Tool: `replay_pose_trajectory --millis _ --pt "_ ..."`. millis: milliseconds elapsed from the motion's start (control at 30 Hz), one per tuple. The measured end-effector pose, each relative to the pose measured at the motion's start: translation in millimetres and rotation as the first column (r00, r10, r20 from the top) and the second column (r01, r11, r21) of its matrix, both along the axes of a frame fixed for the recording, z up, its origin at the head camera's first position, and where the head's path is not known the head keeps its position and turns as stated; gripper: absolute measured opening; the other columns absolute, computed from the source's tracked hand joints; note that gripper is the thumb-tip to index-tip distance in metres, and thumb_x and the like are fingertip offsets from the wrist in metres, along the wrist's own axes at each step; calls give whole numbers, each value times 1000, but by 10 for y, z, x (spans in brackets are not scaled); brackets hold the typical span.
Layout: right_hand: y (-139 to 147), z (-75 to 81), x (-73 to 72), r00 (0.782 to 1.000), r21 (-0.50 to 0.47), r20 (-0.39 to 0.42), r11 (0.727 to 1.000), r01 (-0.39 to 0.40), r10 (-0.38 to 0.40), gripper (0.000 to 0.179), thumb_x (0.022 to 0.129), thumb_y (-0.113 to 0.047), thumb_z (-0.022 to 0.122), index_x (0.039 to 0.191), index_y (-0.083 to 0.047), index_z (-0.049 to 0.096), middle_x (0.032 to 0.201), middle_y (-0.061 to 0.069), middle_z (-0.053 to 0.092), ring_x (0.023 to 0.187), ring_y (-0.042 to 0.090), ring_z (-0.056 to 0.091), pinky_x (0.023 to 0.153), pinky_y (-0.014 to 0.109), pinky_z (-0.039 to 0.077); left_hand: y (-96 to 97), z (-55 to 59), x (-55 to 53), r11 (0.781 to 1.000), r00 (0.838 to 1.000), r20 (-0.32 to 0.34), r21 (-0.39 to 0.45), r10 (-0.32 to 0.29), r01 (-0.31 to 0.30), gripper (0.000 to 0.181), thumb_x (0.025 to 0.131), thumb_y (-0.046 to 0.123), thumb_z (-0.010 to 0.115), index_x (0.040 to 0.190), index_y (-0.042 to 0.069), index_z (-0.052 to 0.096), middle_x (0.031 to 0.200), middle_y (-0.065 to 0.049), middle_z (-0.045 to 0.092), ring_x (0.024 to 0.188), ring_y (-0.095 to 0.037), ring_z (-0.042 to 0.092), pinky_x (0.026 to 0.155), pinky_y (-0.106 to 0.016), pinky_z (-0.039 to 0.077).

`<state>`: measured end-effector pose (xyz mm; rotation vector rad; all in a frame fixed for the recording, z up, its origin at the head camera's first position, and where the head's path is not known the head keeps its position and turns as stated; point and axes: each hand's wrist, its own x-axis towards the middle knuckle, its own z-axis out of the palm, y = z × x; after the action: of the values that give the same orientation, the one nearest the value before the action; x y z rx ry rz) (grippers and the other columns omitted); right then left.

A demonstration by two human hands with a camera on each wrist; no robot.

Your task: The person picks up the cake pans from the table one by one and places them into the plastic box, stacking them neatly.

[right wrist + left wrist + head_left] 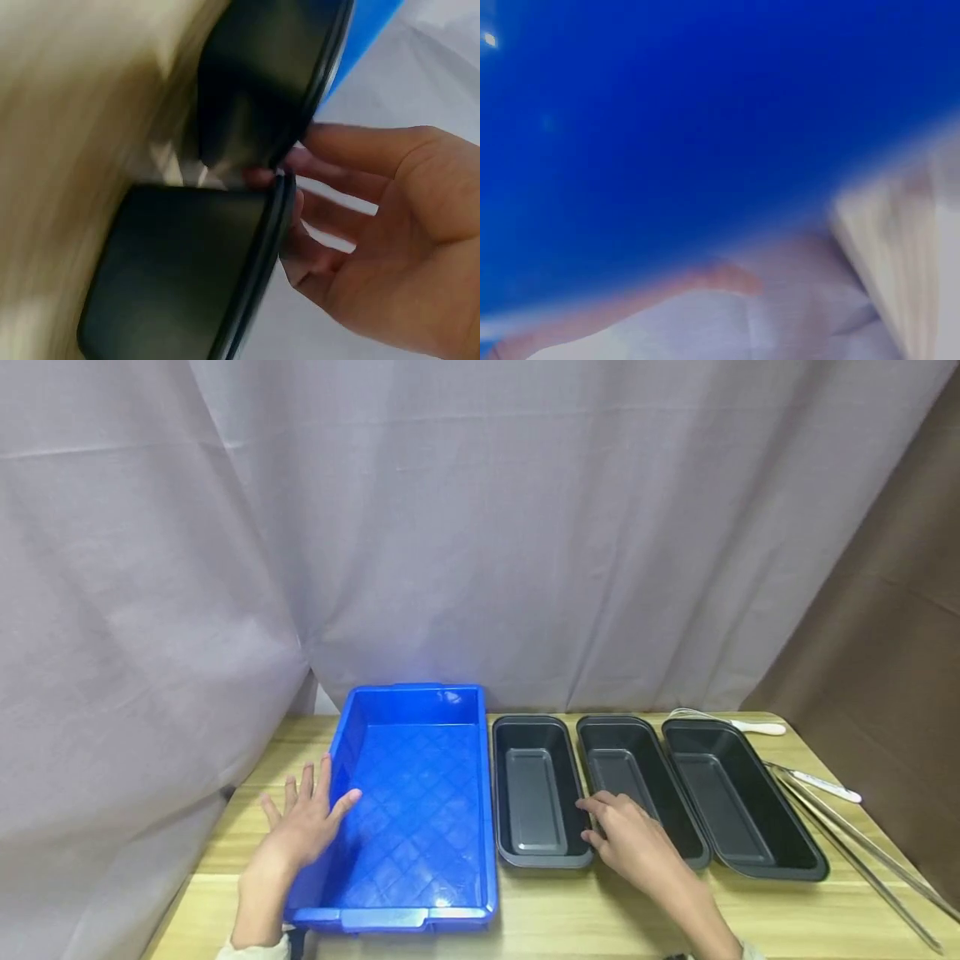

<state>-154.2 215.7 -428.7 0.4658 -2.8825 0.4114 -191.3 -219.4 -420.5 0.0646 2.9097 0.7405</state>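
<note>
My left hand [300, 827], fingers spread, is at the left wall of a blue plastic bin [487, 860], its thumb over the rim. In the left wrist view the blue bin wall [667, 135] fills most of the picture, blurred. My right hand [630, 839] is over the gap between the left black loaf pan [534, 802] and the middle loaf pan [637, 777]. Its thumb and index finger meet the left pan's rim near the front corner. In the right wrist view the other fingers of the right hand [405, 202] reach between the two pans, fingertips partly hidden.
A third black loaf pan [727, 810] stands at the right of the row. Behind it lies a whisk with a white handle [759, 727]. Another white-handled utensil [825, 787] and long metal tongs [862, 852] lie at the table's right. A grey curtain [480, 543] hangs behind.
</note>
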Motion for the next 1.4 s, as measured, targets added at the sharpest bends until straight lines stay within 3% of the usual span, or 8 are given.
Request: replay_pose_trajectory --millis 267,433,700,833,933,1033,1233,1400 --pt "-251 -31 50 991 20 76 994 107 -108 45 89 11 74 134 7 72 131 29 69 62 27 68 48 37 56 -4 -80 -67 998 997 -76 57 33 -29 80 119 43 43 174 -1 6 170 -49 11 157 -71 15 108 -98 17" --pt "-259 -212 69 969 -102 218 985 138 -113 54 95 15 60 148 17 55 147 46 51 79 41 76 75 54 66 16 -114 -57 996 998 -56 76 41 -37 77 120 43 40 174 1 4 171 -48 12 158 -69 16 108 -98 19" --pt "-234 -317 162 912 -512 408 838 188 45 62 107 14 39 167 14 23 176 42 -2 59 12 69 53 26 57 24 -104 -38 995 997 -61 94 48 -42 75 120 38 40 175 2 4 171 -48 13 157 -69 19 108 -97 20" --pt "-238 -374 162 896 -582 436 785 209 84 62 110 11 35 169 12 15 174 43 6 63 18 72 56 29 58 13 -103 -29 995 996 -78 93 36 -29 76 120 39 42 174 0 5 169 -49 15 154 -71 25 106 -97 23" --pt "-229 -424 169 855 -682 479 697 221 198 66 113 6 30 172 6 1 145 49 54 66 25 76 59 31 60 14 -103 -24 995 996 -75 100 36 -29 76 120 39 41 174 0 5 170 -49 15 154 -71 26 108 -97 22" --pt "-192 -475 177 775 -802 511 531 274 371 70 116 -1 24 174 -8 -14 108 55 63 77 26 81 67 32 63 14 -117 -26 995 996 -78 100 38 -30 76 120 38 42 174 0 5 170 -48 15 155 -70 26 108 -97 22" --pt "-144 -625 168 711 -901 427 193 389 559 79 118 -6 26 174 -39 -17 170 32 -39 114 35 80 85 38 67 12 -128 -27 994 995 -90 105 35 -26 76 120 38 42 174 0 6 170 -49 16 155 -69 25 110 -95 23" --pt "-187 -747 168 743 -924 302 -10 383 597 86 117 -3 33 173 -48 -15 176 27 -30 134 44 65 110 56 57 23 -119 -31 993 996 -80 112 35 -25 76 120 38 42 175 1 5 171 -47 15 155 -69 27 114 -91 25"
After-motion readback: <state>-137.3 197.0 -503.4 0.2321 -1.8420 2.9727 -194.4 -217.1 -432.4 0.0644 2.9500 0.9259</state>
